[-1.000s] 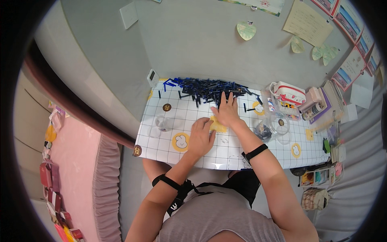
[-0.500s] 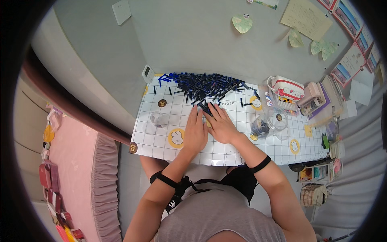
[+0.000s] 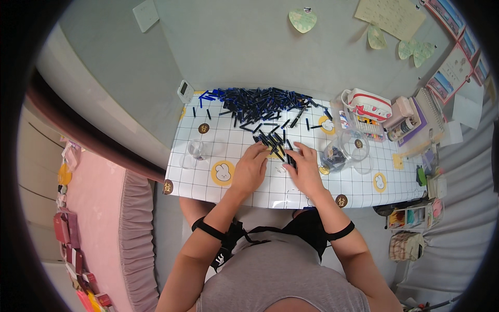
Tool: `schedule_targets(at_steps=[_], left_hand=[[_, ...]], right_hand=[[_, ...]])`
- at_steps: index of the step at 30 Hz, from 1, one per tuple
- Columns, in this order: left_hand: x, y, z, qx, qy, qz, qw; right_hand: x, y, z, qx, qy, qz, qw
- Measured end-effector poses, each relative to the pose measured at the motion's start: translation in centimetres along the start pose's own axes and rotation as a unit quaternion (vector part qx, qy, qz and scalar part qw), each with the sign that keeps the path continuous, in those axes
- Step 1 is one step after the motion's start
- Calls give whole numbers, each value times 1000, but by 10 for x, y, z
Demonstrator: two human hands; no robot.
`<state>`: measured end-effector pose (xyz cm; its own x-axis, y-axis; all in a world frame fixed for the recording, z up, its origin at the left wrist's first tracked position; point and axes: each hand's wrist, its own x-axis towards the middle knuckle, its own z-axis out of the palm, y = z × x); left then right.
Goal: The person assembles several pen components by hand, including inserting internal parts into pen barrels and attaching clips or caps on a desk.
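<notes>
Short dark-blue tubes that look like ink cartridges form a big heap [image 3: 262, 101] along the back of the table. A smaller loose cluster of cartridges [image 3: 270, 141] lies nearer me, in front of that heap. My left hand [image 3: 251, 169] rests at the cluster's left edge, fingers a little bent, nothing seen in its grasp. On the right side, my right hand [image 3: 305, 169] has its thumb and fingers apart beside a few cartridges [image 3: 290, 156], which it touches or nearly touches. The undersides of both hands are hidden.
A clear jar [image 3: 335, 156] with dark cartridges inside stands to the right. A small clear cup [image 3: 196, 150] is on the left. Farther right are a white-and-red pouch [image 3: 368, 105], marker pens and notebooks [image 3: 429, 117]. A white timer [image 3: 185, 92] leans at the back left corner.
Both hands have drawn back toward me and moved apart, the right one shifting rightward. Several cartridges now lie spread between the hands, separated from the heap.
</notes>
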<state>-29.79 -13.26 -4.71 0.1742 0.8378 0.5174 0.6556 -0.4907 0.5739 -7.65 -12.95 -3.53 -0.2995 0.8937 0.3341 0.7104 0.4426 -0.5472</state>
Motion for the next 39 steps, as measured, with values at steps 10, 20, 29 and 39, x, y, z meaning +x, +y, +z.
schedule_targets(at_steps=[10,20,29,39], left_hand=[[-4,-1,-2,-75,-29,36,996],[1,2,-7,38,51,-33,997],[2,-3,-2,37,1,-7,999],[1,3,-5,-45,-8,-20,999]], right_hand=[[-8,10,20,101,88,18,991],[-10,7,17,71,168,19,983],[-10,6,17,54,157,11,986],[-9,-4,11,32,124,-12,992]])
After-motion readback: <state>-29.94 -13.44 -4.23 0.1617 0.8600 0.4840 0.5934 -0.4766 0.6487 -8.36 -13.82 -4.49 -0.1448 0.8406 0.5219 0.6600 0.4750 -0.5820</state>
